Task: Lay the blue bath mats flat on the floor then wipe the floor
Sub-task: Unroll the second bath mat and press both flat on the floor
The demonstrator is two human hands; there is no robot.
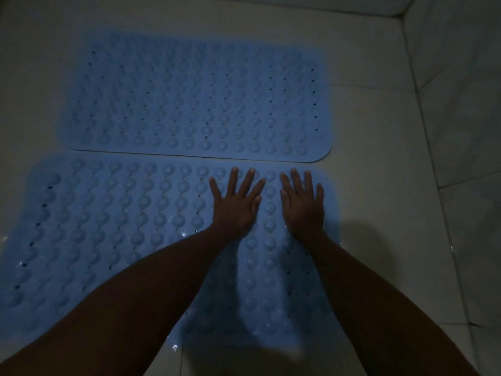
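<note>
Two blue bath mats with rows of round bumps and small holes lie flat on the pale tiled floor (pixel 379 185). The far mat (pixel 189 99) sits just beyond the near mat (pixel 108 226), their long edges almost touching. My left hand (pixel 236 204) and my right hand (pixel 304 204) press palm-down, fingers spread, on the near mat close to its far right corner. Neither hand holds anything. My forearms hide part of the near mat's lower area.
A tiled wall (pixel 461 90) rises at the right, meeting the floor along a slanted line. A back wall edge (pixel 298 4) runs along the top. Bare floor shows to the right of both mats. The room is dim; small wet glints dot the near mat.
</note>
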